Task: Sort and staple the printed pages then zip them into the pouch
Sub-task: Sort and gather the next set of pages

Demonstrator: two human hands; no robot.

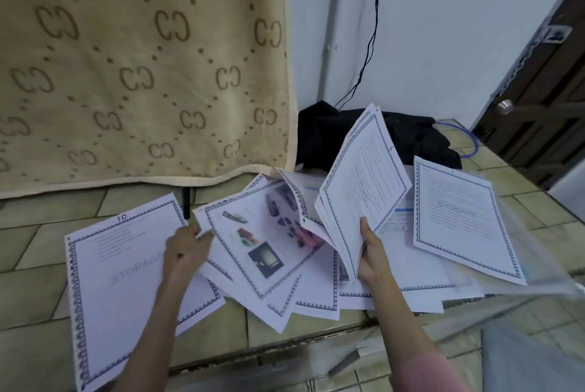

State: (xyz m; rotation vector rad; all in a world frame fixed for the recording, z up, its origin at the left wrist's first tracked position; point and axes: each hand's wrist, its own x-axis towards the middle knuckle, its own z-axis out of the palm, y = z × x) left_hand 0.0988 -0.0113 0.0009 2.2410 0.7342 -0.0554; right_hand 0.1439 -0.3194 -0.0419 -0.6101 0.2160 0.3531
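Printed pages with blue patterned borders lie spread over a tiled floor. My right hand [370,252] grips a stack of pages [364,182] by its lower edge and holds it upright, fanned. My left hand [186,249] pinches the left edge of a page with colour pictures [262,239]. A page marked 10 [126,280] lies at the left under my left forearm. Another text page [459,220] lies at the right. A clear plastic pouch [522,280] shows blurred at the right, under the pages. A grey stapler [345,363] lies near the bottom, blurred.
A beige patterned blanket [142,68] hangs at the back left. Black cloth [411,138] is heaped against the white wall, with a black cable [370,43] running up from it. A dark wooden door [544,90] stands at the right. A floor step [285,341] crosses the foreground.
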